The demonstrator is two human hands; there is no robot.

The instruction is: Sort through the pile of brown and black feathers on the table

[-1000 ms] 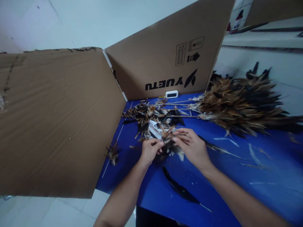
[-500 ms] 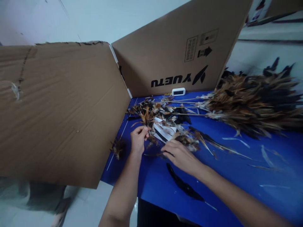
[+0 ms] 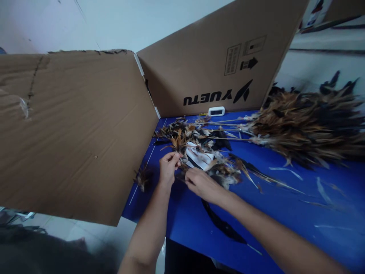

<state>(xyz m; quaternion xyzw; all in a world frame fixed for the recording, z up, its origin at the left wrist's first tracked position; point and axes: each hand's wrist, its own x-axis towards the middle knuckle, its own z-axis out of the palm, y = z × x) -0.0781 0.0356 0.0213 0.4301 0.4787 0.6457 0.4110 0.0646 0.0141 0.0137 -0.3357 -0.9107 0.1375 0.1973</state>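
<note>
My left hand is closed in a pinch, with a tuft of orange-brown feathers rising from its fingertips. Just to its right, my right hand is low over the blue tabletop with its fingers curled together; whatever they grip is hidden. A white paper piece with a dark strip lies beyond the right hand, among a heap of loose brown, black and pale feathers. Nearer to me, a long black feather lies below the right forearm, its pale quill pointing right.
Cardboard panels stand at the left and back of the blue tabletop. Feather dusters with thin sticks lie at right. A small white device is against the back panel. A small feather clump lies left.
My right hand has moved left, closer to my left hand, and its fingers have curled in. The left hand keeps its pinch. A dark blurred shape now shows at the lower left.
</note>
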